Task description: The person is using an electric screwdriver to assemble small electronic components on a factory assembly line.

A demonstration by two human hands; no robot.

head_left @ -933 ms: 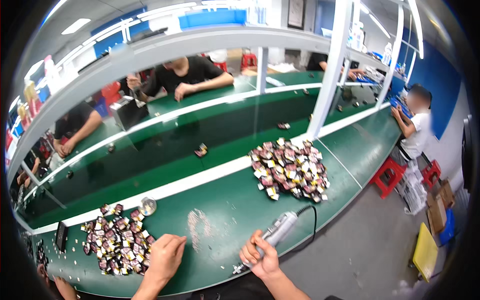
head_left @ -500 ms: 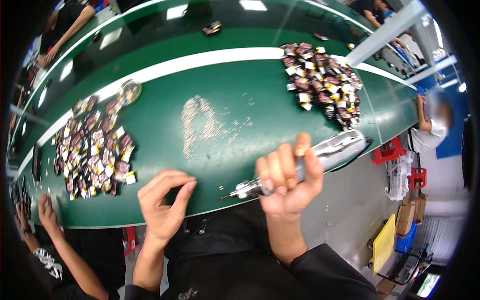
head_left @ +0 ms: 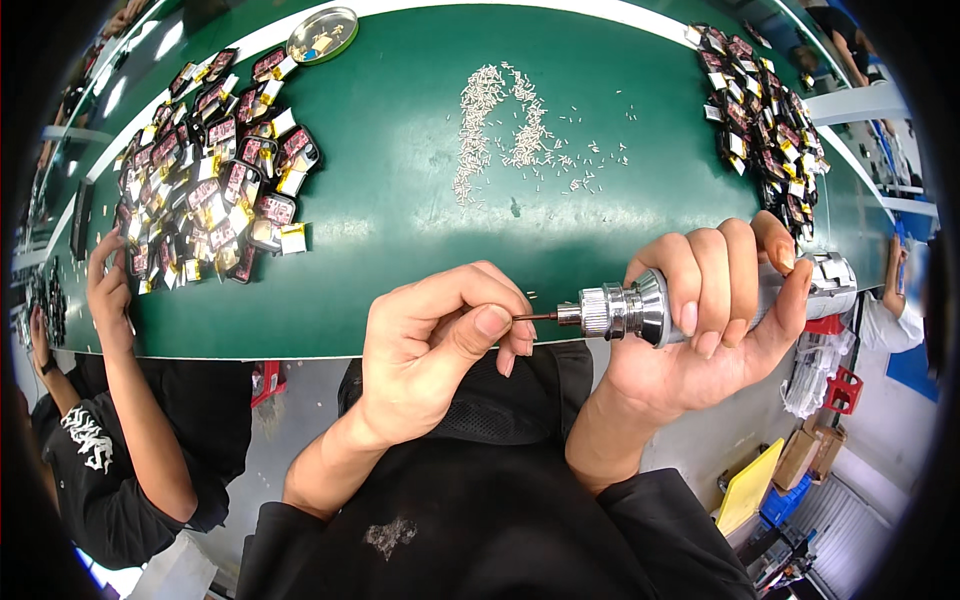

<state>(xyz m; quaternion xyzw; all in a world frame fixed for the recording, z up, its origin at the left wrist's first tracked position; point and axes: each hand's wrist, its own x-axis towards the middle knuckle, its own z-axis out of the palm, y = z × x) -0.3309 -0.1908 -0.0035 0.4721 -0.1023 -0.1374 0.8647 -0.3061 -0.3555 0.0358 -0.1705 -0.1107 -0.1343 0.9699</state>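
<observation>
My right hand is wrapped round a silver electric screwdriver, held level above the table's near edge. Its thin dark bit points left. At the bit's end the thumb and forefinger of my left hand are pinched together on the tip; whether a small part sits between them as well is hidden. Beyond my hands, many tiny pale pin-like pieces lie loose on the green table.
At left lies a heap of small black-and-pink units with white and yellow tabs; a similar heap is at right. A round dish stands at the far left. A co-worker's hand reaches to the left heap.
My left hand has moved right and its fingertips now meet the screwdriver bit. The screwdriver has turned from slanting to level. The view has shifted, bringing the table closer.
</observation>
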